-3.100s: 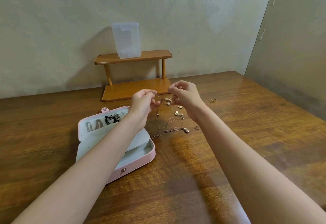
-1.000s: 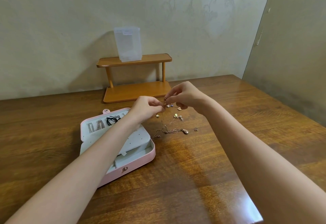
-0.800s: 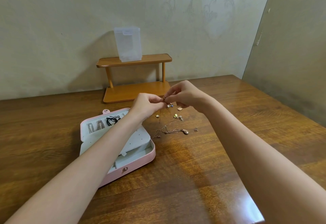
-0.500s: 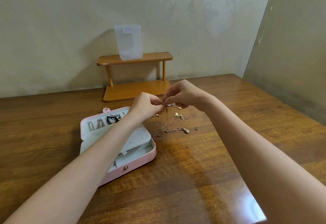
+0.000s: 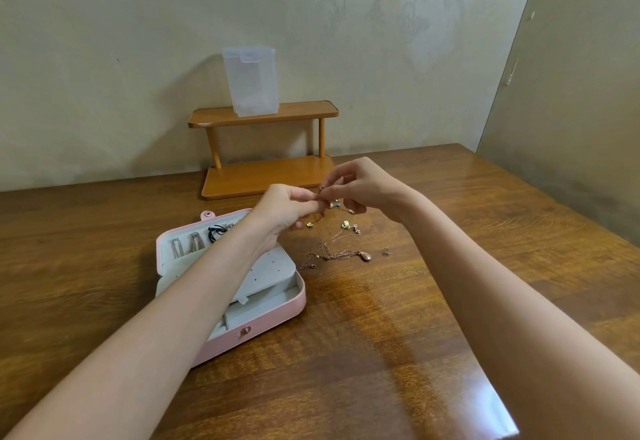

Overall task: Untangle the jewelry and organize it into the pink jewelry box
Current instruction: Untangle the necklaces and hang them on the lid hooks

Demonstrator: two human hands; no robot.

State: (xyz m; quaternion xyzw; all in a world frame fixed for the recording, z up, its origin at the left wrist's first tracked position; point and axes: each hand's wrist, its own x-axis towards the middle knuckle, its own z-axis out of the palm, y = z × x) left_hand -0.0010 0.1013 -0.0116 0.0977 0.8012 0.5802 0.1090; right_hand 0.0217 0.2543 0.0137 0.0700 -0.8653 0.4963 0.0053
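The pink jewelry box point(image 5: 273, 318) lies open on the table at left of centre, with silver tassel earrings point(image 5: 187, 247) and a black band point(image 5: 216, 231) in its lid. Above the table my left hand point(image 5: 284, 209) and my right hand point(image 5: 360, 186) meet fingertip to fingertip, both pinching a thin rose-gold chain point(image 5: 320, 193). It hangs down to a tangle of chains point(image 5: 329, 252) with a teardrop pendant point(image 5: 365, 256). Small gold charms point(image 5: 346, 224) and a little earring point(image 5: 386, 251) lie loose nearby.
A two-tier wooden shelf point(image 5: 266, 159) stands against the back wall, with a clear plastic container point(image 5: 251, 82) on its top tier. The wooden table point(image 5: 450, 266) ends at a corner at the lower right. A wall runs along the right side.
My hands have come closer together and risen slightly, lifting the chain's end off the table. The box and loose pieces have not moved.
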